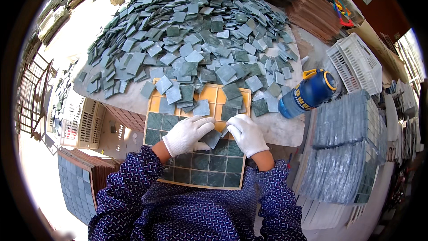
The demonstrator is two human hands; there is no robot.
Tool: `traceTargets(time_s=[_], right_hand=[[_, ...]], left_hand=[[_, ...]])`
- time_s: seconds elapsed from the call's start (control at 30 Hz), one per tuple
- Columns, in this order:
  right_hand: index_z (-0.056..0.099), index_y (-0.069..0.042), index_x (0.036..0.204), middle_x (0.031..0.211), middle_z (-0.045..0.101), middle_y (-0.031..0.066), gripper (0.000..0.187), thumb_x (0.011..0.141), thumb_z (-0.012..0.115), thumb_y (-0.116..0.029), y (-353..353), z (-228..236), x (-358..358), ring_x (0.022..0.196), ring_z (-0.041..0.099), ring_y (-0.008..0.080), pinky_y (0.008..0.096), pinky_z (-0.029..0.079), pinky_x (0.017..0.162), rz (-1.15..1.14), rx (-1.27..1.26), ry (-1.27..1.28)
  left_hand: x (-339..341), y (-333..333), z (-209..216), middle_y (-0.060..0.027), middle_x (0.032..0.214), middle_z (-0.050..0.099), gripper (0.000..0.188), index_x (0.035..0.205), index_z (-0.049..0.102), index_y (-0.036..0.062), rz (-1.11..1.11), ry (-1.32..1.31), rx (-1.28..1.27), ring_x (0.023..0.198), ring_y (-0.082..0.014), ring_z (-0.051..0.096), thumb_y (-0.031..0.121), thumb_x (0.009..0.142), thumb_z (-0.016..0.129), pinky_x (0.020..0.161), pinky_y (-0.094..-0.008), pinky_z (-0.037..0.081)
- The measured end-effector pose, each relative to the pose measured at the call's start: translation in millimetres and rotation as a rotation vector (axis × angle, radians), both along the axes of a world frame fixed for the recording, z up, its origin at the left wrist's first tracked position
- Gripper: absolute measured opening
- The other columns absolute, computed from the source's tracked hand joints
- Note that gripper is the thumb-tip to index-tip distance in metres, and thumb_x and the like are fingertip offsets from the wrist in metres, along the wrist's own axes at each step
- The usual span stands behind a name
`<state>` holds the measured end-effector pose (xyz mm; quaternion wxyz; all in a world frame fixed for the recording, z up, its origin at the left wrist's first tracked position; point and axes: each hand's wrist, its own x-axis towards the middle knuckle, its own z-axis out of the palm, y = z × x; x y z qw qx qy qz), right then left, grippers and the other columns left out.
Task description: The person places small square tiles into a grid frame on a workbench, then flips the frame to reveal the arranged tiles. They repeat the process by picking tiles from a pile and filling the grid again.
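Note:
A shallow yellow-orange grid tray (244,165) lies in front of me, its lower rows filled with square dark green stone tiles (199,161). Over the middle rows, my white-gloved left hand (189,135) has its fingers closed at a loose grey-green tile (211,139) that sits tilted. My right hand (248,136), gloved too, pinches a small tile (224,131) seen nearly edge-on beside it. Fingertips partly hide both tiles. Several loose tiles (174,93) lie across the tray's far rows, where bare orange cells (212,94) show between them.
A large heap of loose tiles (191,31) covers the pale tabletop (285,131) beyond the tray. To the right stand a blue bottle (307,93), white plastic crates (356,62) and plastic-wrapped tile stacks (336,151). Tile-faced sheets (76,187) are stacked at the lower left.

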<state>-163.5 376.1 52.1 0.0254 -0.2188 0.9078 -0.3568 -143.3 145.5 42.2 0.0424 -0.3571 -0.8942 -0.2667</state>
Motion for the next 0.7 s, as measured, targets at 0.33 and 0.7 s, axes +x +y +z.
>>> traceTargets(time_s=[0.33, 0.7], right_hand=[[0.066, -0.004, 0.095, 0.102, 0.066, 0.0105, 0.016, 0.080, 0.065, -0.008, 6.1, -37.8, 3.8, 0.093, 0.064, 0.0254, 0.0336, 0.050, 0.082, 0.007, -0.245, -0.054], [0.057, -0.014, 0.107, 0.091, 0.057, 0.0077, 0.037, 0.076, 0.072, -0.029, -24.3, -32.0, 30.5, 0.084, 0.061, 0.0283, 0.0409, 0.050, 0.069, -0.158, 0.290, 0.147]], left_hand=[[9.1, -15.2, -14.8, -0.0135, 0.124, 0.057, 0.061, 0.107, 0.055, 0.0031, -0.029, -0.136, 0.040, 0.121, -0.0316, 0.051, 0.042, 0.065, 0.077, 0.098, -0.0400, 0.045], [14.7, -15.6, -12.3, -0.0145, 0.131, 0.053, 0.063, 0.111, 0.054, 0.0028, -0.022, -0.100, -0.060, 0.125, -0.0317, 0.048, 0.040, 0.066, 0.077, 0.106, -0.0425, 0.037]])
